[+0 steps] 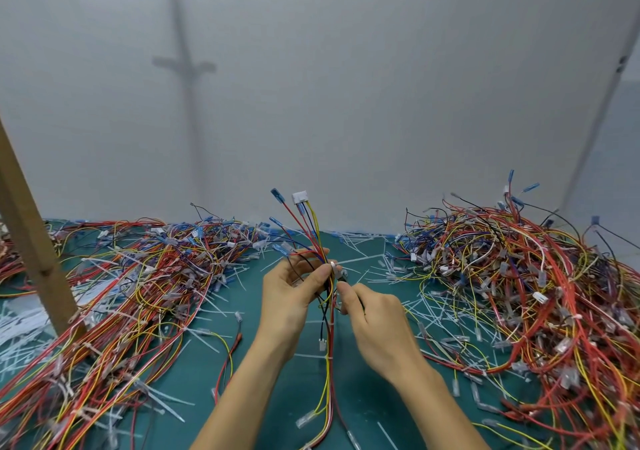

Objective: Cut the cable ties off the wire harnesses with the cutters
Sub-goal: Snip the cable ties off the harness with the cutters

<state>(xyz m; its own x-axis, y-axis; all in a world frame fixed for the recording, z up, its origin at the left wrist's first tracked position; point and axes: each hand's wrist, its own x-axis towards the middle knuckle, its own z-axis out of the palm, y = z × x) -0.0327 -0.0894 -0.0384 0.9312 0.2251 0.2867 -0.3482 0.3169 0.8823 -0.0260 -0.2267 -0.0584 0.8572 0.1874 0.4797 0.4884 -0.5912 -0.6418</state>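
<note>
Both forearms run off the bottom edge. Left hand (291, 294) pinches an upright harness (327, 297) above the green mat (277, 363). Right hand (375, 325) closes around cutters (341, 275), mostly hidden; only a dark tip shows beside the wires. Whether a tie is being cut is unclear.

Cutters (341, 278) mostly hidden inside right hand (377, 325)

wire piles (131, 297) (540, 290) flank a strip of green mat (298, 390).
</note>
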